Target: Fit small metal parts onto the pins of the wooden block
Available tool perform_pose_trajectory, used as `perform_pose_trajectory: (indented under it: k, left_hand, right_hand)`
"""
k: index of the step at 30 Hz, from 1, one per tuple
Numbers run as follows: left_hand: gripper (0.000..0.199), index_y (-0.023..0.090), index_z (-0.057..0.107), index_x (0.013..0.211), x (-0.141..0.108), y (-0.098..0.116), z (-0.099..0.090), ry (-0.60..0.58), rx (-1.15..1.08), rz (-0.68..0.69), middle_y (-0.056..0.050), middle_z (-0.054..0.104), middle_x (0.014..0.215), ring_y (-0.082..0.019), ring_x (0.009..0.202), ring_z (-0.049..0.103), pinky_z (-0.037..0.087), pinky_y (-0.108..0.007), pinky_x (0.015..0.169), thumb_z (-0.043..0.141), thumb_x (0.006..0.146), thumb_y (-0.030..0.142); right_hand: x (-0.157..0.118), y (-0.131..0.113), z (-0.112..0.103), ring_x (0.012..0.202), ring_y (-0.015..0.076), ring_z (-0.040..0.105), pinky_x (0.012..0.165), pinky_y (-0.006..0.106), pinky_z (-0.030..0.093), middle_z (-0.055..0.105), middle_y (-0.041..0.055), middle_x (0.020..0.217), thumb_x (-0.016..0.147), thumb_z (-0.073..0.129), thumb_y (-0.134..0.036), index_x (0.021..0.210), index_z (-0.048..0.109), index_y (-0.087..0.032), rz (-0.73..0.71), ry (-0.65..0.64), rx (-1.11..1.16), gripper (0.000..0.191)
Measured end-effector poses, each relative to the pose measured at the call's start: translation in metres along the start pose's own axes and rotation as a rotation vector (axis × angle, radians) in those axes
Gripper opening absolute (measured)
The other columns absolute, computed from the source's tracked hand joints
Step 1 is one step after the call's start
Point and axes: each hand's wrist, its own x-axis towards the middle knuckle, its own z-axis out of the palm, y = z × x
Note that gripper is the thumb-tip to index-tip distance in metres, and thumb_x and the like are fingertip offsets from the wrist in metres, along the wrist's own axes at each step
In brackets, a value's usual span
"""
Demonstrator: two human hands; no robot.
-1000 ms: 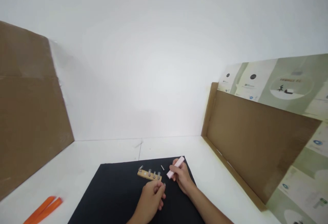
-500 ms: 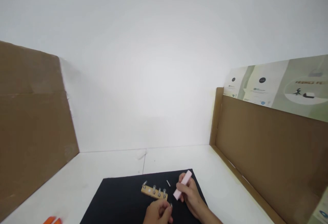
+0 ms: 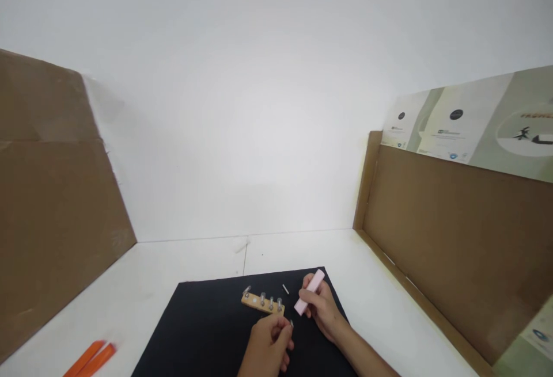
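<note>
My right hand point(image 3: 322, 311) is closed around a pale pink rectangular bar point(image 3: 310, 292), which slants up to the right over the black mat. Lower and further left, my left hand point(image 3: 268, 339) is closed in a pinch, with a small shiny piece point(image 3: 291, 324) showing at its fingertips; too little of it shows to name it. Just beyond that hand lies a narrow wooden strip point(image 3: 259, 302) carrying several upright shiny fittings and a white spot. Its near right end touches or passes behind my left hand. A thin whitish stick point(image 3: 286, 289) rests between the strip and the pink bar.
The black mat point(image 3: 194, 325) covers the middle of the white table point(image 3: 159, 267). Two orange objects point(image 3: 91, 360) lie at the lower left. Brown cardboard panels stand at left point(image 3: 52, 204) and right point(image 3: 453, 233), with a white wall point(image 3: 250, 106) behind.
The whole view has tipped downward a little, so everything sits higher and more of the orange objects shows. Both hands keep their holds, almost unmoved over the mat.
</note>
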Motion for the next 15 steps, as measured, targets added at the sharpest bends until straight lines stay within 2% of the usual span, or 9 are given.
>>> perform_pose_trajectory:
  k: [9, 15]
  left_hand:
    - [0.035, 0.014, 0.058, 0.078, -0.0037, 0.0081, -0.0013, -0.006, 0.004, 0.012, 0.000, 0.060, 0.063, -0.008, 0.044, 0.052, 0.038, -0.018, 0.040, 0.056, 0.078, 0.049]
    - [0.034, 0.014, 0.057, 0.078, -0.0036, 0.0074, -0.0021, -0.019, 0.007, 0.022, 0.000, 0.060, 0.064, -0.009, 0.045, 0.053, 0.039, -0.018, 0.041, 0.053, 0.081, 0.048]
  right_hand:
    - [-0.0021, -0.0061, 0.0028, 0.039, 0.0053, 0.040, 0.035, 0.016, 0.028, 0.046, -0.0091, 0.052, 0.061, 0.072, -0.022, 0.074, 0.049, -0.018, 0.001, -0.017, -0.024, 0.027]
    - [-0.0062, -0.0101, 0.0018, 0.038, 0.0037, 0.036, 0.034, 0.015, 0.026, 0.047, -0.0086, 0.054, 0.061, 0.076, -0.023, 0.071, 0.048, -0.019, 0.024, -0.124, 0.017, 0.031]
